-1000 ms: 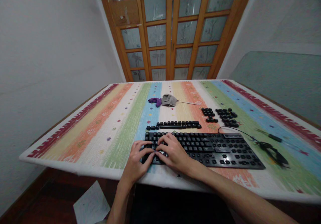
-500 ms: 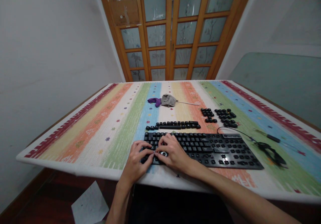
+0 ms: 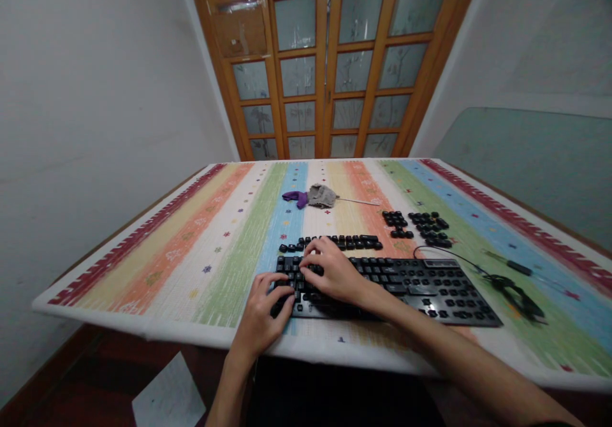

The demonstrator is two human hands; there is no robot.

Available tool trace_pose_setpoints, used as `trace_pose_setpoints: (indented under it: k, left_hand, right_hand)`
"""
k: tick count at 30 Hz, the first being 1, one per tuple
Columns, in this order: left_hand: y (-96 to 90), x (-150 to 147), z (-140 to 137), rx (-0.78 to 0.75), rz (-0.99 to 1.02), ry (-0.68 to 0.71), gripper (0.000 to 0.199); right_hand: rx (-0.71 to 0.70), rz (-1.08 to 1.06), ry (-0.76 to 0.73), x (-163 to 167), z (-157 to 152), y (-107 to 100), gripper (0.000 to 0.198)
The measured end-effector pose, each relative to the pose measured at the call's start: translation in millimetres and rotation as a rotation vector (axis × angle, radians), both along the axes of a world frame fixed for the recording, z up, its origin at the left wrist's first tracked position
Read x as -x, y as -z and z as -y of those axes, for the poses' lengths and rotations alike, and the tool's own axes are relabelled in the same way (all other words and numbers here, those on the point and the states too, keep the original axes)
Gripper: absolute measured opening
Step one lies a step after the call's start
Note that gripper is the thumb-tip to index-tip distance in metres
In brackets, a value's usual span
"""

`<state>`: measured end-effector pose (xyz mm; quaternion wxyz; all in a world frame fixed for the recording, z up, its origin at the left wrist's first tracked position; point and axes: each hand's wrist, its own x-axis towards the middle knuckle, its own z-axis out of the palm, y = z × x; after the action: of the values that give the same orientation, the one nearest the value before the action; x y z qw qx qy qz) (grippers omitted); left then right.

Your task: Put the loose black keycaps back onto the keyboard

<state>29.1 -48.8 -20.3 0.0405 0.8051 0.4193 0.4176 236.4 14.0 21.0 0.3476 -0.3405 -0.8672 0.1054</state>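
Note:
A black keyboard (image 3: 382,283) lies across the near edge of the table, with bare key positions on its right part. Over its left end rests my left hand (image 3: 262,312), thumb and fingers apart, touching the keys there. My right hand (image 3: 329,271) is farther up, above the upper left keys, with its fingertips bent close together near the thumb. Whatever may be between them is too small to make out. Behind the keyboard lies a row of loose keycaps (image 3: 356,245); two more groups of keycaps (image 3: 430,226) are at the right.
A grey and purple cloth (image 3: 321,196) with a thin metal rod (image 3: 356,201) lies farther back. To the right are a coiled black cable (image 3: 519,296) and a black-handled tool (image 3: 519,267). A striped cloth (image 3: 191,248) covers the table.
My right hand has moved up and away from my left hand, to the upper left keys. Both hands were fingertip to fingertip; my left thumb and fingers are now apart.

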Motion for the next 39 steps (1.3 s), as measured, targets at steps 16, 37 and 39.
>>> trace_pose_setpoints:
  k: [16,37,39]
  left_hand:
    - [1.7,0,0,0.025,0.004,0.008,0.019]
    - [0.0,-1,2,0.015,0.031,0.009,0.033]
    - [-0.7,-3,3,0.015,0.034,0.018,0.032]
  right_hand:
    - [0.133,0.332,0.135,1,-104,15,0.014]
    - [-0.008,0.057,-0.126,-16,15,-1,0.006]
    - [-0.017,0.059,-0.136,-17,23,4,0.007]
